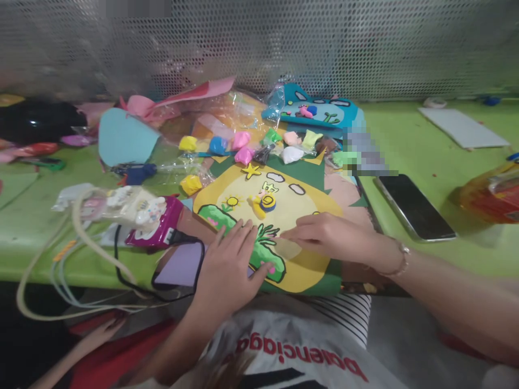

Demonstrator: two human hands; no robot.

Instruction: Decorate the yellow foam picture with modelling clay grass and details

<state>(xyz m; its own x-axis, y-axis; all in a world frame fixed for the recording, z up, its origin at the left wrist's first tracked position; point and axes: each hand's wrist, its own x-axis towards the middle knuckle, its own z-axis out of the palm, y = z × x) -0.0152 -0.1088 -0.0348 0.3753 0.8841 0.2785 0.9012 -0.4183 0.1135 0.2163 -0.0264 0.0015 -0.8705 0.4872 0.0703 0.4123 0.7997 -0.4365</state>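
Note:
A yellow and green paper picture point(308, 265) lies before me, decorated with a snail point(265, 202), a star point(251, 171), a sun point(232, 201) and green clay-like grass point(265, 234). My left hand point(231, 259) rests flat on its lower left, fingers stretched over the green strip point(270, 265) with pink spots. Just right of the grass, my right hand point(320, 231) has thumb and forefinger pinched together at the picture's surface. Whatever is between those fingertips is too small to make out. Small wrapped clay lumps point(242, 140) in several colours lie behind the picture.
A dark phone point(416, 208), an orange bottle point(494, 192) and a white board point(462, 127) are on the right. To the left are a purple pouch point(162, 221) and looped cords point(24, 292). A blue picture point(316, 108) stands behind. Another person's hand point(103, 332) shows lower left.

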